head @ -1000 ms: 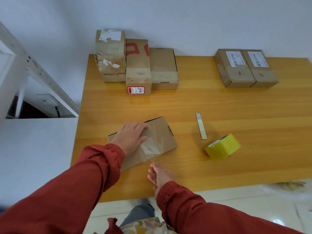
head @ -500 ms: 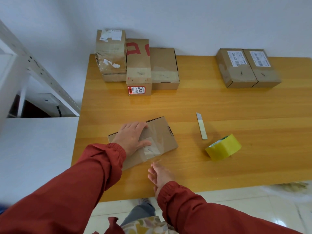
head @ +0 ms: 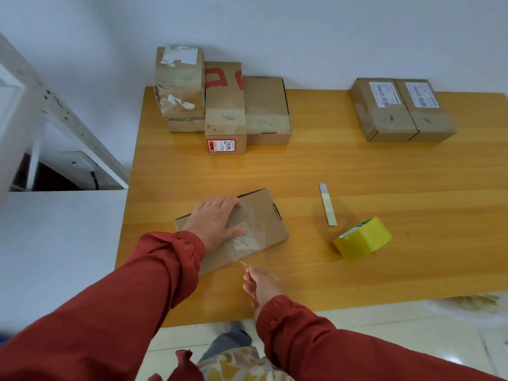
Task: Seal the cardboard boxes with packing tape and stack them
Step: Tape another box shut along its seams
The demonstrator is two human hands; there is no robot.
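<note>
Here, left hand (head: 217, 224) presses flat on the box (head: 264, 215); right hand (head: 262, 284) pinches the tape strip (head: 247, 244).

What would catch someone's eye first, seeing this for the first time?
Red sleeves, with the left hand pressed flat on a cardboard box near the table's front left, clear tape across it, the right hand by its near edge. A yellow tape roll lies to the right, and taped boxes crowd the back left corner.
</note>
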